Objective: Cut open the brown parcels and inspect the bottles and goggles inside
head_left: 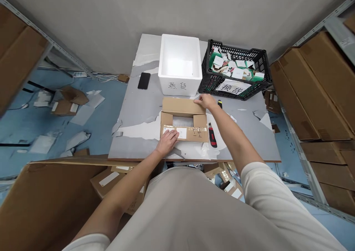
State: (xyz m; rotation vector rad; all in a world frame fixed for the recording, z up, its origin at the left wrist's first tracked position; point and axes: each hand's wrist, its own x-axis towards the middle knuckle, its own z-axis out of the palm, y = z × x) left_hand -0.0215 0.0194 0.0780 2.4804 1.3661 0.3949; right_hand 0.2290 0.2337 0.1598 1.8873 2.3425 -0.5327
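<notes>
A small cardboard box (201,134) lies in front of me with its flaps spread. Something pale, perhaps plastic wrapping, shows inside; I cannot make out what it is. My left hand (166,143) rests flat on the near flap, fingers stretched over its white label. At the far flap's right end, my right hand (205,100) grips the edge between thumb and fingers. Just right of the box is a red and black utility knife (212,135). A yellow and black handle (220,103) shows partly behind my right forearm.
Behind the box stand a white foam bin (180,85) and a black crate (235,87) full of small white and green boxes. A phone (144,81) lies on the table (133,114) at left. A large carton (55,195) stands below left; shelves of cartons (318,84) flank the right.
</notes>
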